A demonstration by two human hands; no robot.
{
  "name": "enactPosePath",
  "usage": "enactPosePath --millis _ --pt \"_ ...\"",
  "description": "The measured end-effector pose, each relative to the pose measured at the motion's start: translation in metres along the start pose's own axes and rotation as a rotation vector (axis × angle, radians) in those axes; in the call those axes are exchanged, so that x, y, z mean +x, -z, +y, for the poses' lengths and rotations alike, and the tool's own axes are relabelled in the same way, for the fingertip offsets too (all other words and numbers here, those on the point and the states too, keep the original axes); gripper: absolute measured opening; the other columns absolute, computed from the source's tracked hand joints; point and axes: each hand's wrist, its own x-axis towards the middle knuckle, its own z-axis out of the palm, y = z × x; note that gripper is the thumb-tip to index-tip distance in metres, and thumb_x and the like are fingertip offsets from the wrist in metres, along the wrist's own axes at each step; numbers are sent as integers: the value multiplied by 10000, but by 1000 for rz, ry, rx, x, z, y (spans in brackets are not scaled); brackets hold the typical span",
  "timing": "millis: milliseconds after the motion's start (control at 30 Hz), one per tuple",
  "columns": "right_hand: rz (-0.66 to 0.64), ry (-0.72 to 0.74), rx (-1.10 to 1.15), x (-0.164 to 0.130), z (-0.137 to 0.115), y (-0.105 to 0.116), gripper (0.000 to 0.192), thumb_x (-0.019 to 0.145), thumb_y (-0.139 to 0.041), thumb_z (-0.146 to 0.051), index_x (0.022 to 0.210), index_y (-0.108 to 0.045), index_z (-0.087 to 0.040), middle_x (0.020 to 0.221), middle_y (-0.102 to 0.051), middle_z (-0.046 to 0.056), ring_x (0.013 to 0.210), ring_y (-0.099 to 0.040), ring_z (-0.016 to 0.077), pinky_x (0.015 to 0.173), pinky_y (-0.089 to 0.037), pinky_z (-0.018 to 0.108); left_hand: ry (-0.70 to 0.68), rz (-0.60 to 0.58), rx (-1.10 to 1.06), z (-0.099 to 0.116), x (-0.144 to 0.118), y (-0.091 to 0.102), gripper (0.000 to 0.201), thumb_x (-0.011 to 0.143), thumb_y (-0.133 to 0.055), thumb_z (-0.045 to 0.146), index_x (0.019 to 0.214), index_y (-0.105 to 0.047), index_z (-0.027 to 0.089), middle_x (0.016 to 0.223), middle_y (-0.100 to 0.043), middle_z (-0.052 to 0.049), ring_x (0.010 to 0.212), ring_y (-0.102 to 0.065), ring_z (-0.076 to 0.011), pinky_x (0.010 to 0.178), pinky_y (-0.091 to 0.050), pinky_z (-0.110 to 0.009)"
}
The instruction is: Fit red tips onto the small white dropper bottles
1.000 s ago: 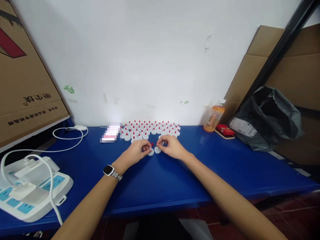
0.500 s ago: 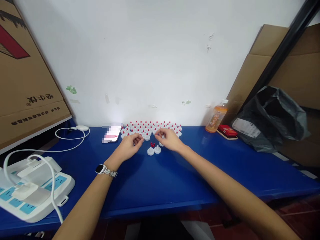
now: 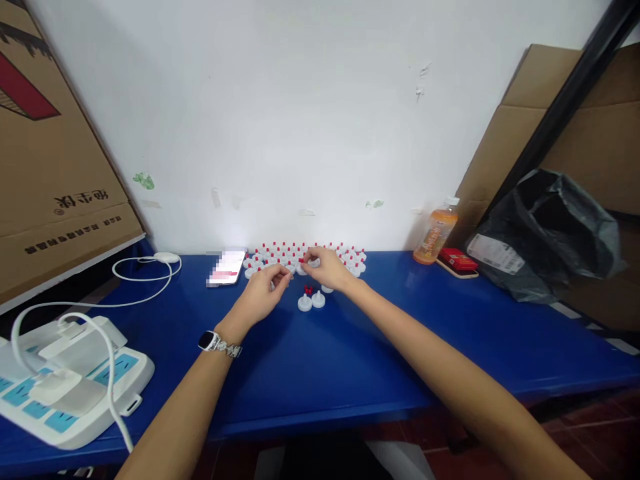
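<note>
My right hand (image 3: pixel 327 269) is closed in a pinch at a small red tip on a white round nozzle cap (image 3: pixel 301 270), at the front of a group. My left hand (image 3: pixel 264 292), wearing a watch with a metal band, has thumb and finger pinched together just left of it; whatever they hold is too small to make out. Behind both hands stand several white caps with red tips (image 3: pixel 274 253). Nearer me are two white caps without red tips (image 3: pixel 311 301), and a few loose red tips (image 3: pixel 309 290) lie just behind them. Another white cap is partly hidden under my right hand.
On the blue table (image 3: pixel 320 373), a phone (image 3: pixel 227 268) lies left and a power strip (image 3: pixel 95 393) with white cables stands front left. An orange drink bottle (image 3: pixel 436 233), a red box (image 3: pixel 457 259) and a grey plastic bag (image 3: pixel 545 227) are right. Cardboard (image 3: pixel 65 160) leans left.
My right hand has moved left and slightly away from me, its fingertips now at a red-tipped cap. My left hand has stayed nearly in place, still pinched.
</note>
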Motion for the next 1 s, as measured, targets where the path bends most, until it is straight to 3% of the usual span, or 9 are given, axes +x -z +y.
enactPosePath --millis 167,300,500,733,1000 --pt "-1 116 250 -35 -8 25 96 825 -595 -215 893 -658 -188 839 -690 7 729 -613 133 679 -461 257 -77 99 -24 19 -4 -11 250 968 -471 429 1029 -558 204 904 -644 -20 752 -585 -148 679 -445 -279" --pt "36 245 260 -56 -16 24 104 789 -615 -143 862 -671 -193 874 -671 13 786 -600 135 723 -463 258 -158 0 79 29 -9 -19 211 1002 -396 392 961 -491 208 862 -577 -11 733 -559 -151 670 -439 -286" --pt "83 225 288 -62 -25 19 95 774 -615 -118 833 -641 -188 814 -640 0 738 -584 132 733 -475 266 -336 -35 326 30 -8 -21 223 1021 -293 262 896 -468 204 867 -515 -30 770 -513 -177 707 -402 -310" --pt "202 325 131 -61 -32 20 126 842 -547 -111 902 -610 -202 964 -606 54 915 -595 177 839 -490 309 -101 124 -6 32 -1 -34 352 1019 -311 362 737 -445 198 633 -445 32 574 -422 -124 578 -312 -282" --pt "240 353 -156 -63 -40 17 175 876 -485 -99 925 -622 -195 1034 -598 104 980 -562 226 891 -468 370 126 183 -300 34 4 -43 452 945 -367 521 620 -384 208 538 -383 36 523 -365 -115 508 -294 -265"
